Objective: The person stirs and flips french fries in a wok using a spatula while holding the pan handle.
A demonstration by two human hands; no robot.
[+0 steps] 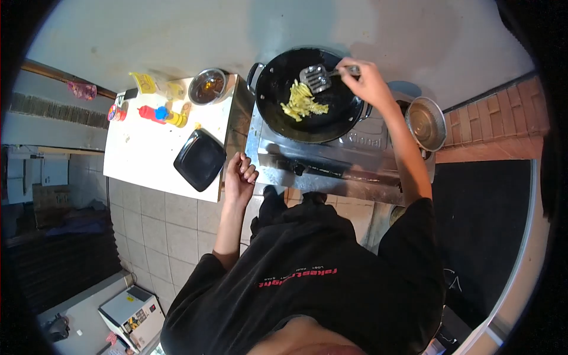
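My right hand (pixel 364 81) is closed around the handle of a slotted spatula (pixel 316 77), whose metal head is inside a black wok (pixel 334 121). A clump of pale yellow-green food pieces (pixel 303 103) lies in the wok, just below and left of the spatula head. The wok sits on a metal gas stove (pixel 367 140). My left hand (pixel 241 173) hangs in the gap between stove and table, its fingers curled in and nothing seen in them. Close to it, a black square plate (pixel 200 160) rests on the white table.
Left of the stove, the white table (pixel 139 157) carries a bowl of dark sauce (pixel 208 87), a red bottle (pixel 149 113), a yellow bottle with blue cap (pixel 172 116) and a small jar (pixel 116 112). A metal pan (pixel 425 123) stands on the stove's right side. A wall rises behind.
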